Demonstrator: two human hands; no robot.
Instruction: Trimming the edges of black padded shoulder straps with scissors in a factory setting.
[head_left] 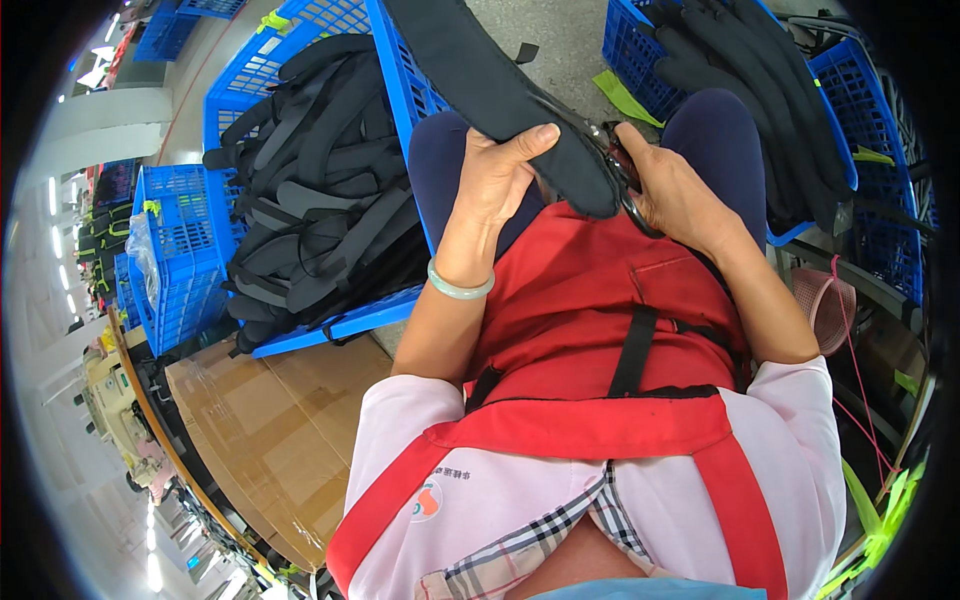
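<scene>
A long black padded strap (480,75) with a rounded end hangs above my lap, coming down from the top edge of the view. My left hand (497,178) is closed on its left side, thumb lying on top of the padding. In my right hand (672,192) is a pair of scissors (620,160), its blades lying along the strap's right edge near the rounded end. My fingers partly cover the handles. Whether the blades are parted is too small to tell.
To the left stands a blue plastic crate (390,60) heaped with black and grey padded straps (320,180), beside a cardboard box (270,420). Another blue crate (640,70) at the upper right holds longer black pieces (745,85). A pink basket (825,310) sits at the right.
</scene>
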